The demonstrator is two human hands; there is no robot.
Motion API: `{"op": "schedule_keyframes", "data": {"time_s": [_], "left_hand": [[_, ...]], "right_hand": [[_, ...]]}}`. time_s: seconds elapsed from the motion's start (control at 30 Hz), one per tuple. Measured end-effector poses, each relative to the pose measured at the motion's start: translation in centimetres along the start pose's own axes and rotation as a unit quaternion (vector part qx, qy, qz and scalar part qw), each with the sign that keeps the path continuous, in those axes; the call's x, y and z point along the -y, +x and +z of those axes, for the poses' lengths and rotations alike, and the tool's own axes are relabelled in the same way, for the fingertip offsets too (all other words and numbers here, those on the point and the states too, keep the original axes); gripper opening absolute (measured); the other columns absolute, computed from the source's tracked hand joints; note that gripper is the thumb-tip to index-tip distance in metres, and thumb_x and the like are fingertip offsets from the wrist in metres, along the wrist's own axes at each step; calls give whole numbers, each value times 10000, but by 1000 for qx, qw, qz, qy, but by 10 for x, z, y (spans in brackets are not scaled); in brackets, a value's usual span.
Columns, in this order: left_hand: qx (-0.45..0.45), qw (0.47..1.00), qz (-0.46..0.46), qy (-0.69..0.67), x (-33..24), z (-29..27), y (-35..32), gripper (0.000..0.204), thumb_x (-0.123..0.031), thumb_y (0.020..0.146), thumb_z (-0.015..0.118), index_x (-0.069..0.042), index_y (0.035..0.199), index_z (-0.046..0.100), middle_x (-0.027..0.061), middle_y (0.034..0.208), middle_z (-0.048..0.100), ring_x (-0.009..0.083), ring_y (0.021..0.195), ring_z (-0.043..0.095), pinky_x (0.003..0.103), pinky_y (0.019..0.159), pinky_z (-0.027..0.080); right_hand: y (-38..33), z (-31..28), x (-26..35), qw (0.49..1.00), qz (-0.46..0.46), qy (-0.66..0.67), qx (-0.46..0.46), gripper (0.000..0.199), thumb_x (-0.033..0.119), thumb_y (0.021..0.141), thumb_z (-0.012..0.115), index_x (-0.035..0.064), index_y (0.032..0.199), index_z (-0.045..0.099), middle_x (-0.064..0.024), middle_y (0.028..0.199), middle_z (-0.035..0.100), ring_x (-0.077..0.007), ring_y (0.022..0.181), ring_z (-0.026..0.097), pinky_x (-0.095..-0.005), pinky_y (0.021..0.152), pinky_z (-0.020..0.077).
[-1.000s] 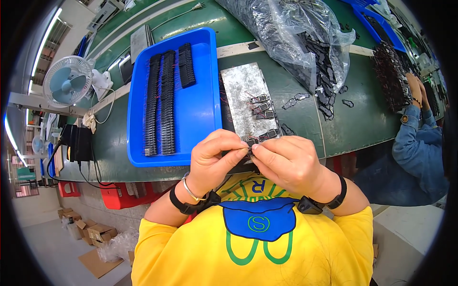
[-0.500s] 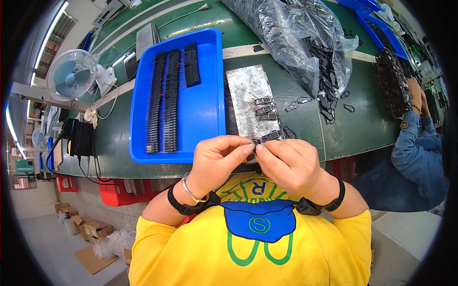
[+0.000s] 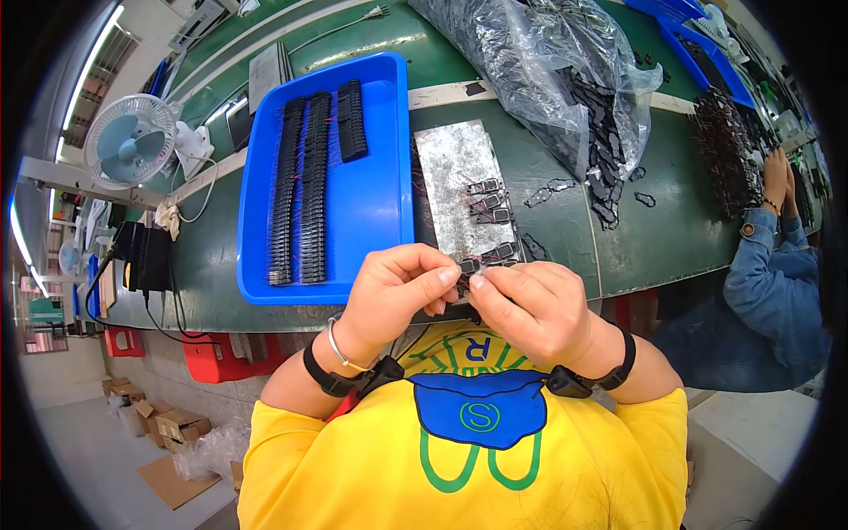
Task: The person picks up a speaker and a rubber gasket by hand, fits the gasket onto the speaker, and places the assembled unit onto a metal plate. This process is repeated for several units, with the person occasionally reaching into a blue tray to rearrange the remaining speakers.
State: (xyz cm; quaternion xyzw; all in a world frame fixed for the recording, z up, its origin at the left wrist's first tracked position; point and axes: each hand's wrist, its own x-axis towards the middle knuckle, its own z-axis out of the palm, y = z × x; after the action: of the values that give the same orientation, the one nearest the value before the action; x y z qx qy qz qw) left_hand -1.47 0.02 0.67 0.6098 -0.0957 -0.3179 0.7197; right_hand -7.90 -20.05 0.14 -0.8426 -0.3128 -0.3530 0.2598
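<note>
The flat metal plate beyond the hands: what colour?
The flat metal plate is mottled silver-grey, seen in the head view.

Single head view: left fisheye of a side-by-side pair, worn on the head, looking steeply down and ahead over the wearer's yellow T-shirt (image 3: 353, 459). Upright, not mirrored. Very wide; black surround at the corners, front edge of the green tabletop (image 3: 654, 234) bowed. Near range: shirt fills lower middle, left hand (image 3: 402, 287) and right hand (image 3: 534, 305) just below centre. Blue tray (image 3: 371, 212) beyond, left of centre. Farther out: clear plastic bag (image 3: 495, 57) along top, desk fan (image 3: 131, 146) toward left rim, co-worker's denim sleeve (image 3: 760, 283) toward right rim, cardboard boxes (image 3: 181, 424) lower left.
</note>
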Motion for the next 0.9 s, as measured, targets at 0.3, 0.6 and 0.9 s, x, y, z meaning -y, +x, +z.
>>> {"op": "schedule_keyframes", "data": {"time_s": [0.3, 0.6, 0.9], "left_hand": [[125, 981, -105, -107, -9, -13, 6, 125, -128, 916, 627, -10, 897, 665, 80, 736, 680, 97, 575, 615, 203, 515, 483], [98, 985, -89, -112, -4, -11, 8, 108, -70, 901, 631, 37, 913, 638, 129, 726, 671, 144, 562, 637, 220, 506, 519], [55, 991, -65, -100, -8, -20, -2, 103, -87, 894, 647, 16, 904, 651, 92, 724, 672, 117, 567, 621, 223, 518, 511]], "right_hand": [[-4, 4, -1, 989, 71, 126, -37, 441, 24, 661, 802, -4, 1054, 605, -114, 842, 674, -247, 656, 662, -312, 545, 522], [-9, 2, -7, 985, 92, 141, -33, 510, 45, 678, 811, 3, 1121, 562, -127, 867, 680, -252, 687, 669, -317, 580, 525], [-45, -34, -66, 967, 249, -1, 44, 324, 41, 720, 768, 22, 1010, 624, -99, 890, 659, -261, 723, 641, -323, 647, 519]]}}
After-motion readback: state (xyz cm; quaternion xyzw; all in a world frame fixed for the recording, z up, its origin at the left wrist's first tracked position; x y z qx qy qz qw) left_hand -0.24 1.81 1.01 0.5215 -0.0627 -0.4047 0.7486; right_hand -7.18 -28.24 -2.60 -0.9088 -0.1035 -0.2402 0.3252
